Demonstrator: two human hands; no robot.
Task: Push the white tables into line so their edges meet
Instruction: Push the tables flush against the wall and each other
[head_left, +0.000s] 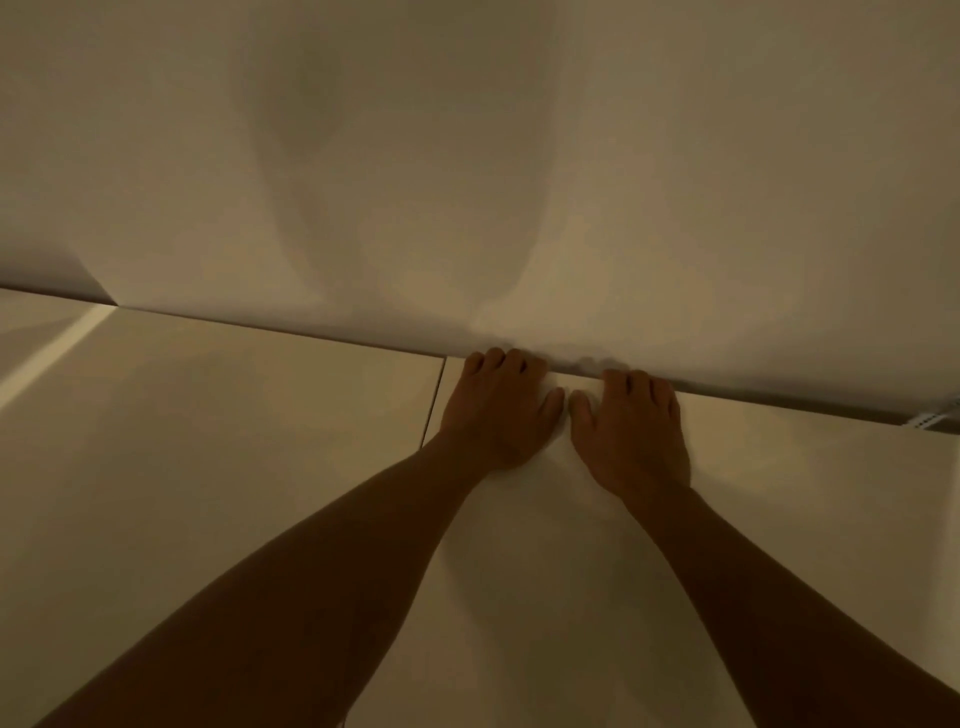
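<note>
Two white tables lie side by side in dim light. The left table (234, 441) and the right table (805, 519) meet at a thin dark seam (435, 402) with only a narrow gap. Both my hands rest palm-down on the right table near that seam. My left hand (498, 410) and my right hand (634, 431) sit close together, thumbs almost touching. The fingers of both hands curl over the table's far edge, next to the wall.
A plain pale wall (467, 156) runs right along the tables' far edge. A dark gap widens between wall and table at the far right, where a small perforated strip (935, 418) shows. Another pale surface (31, 322) and a bright band (57, 348) lie at the far left.
</note>
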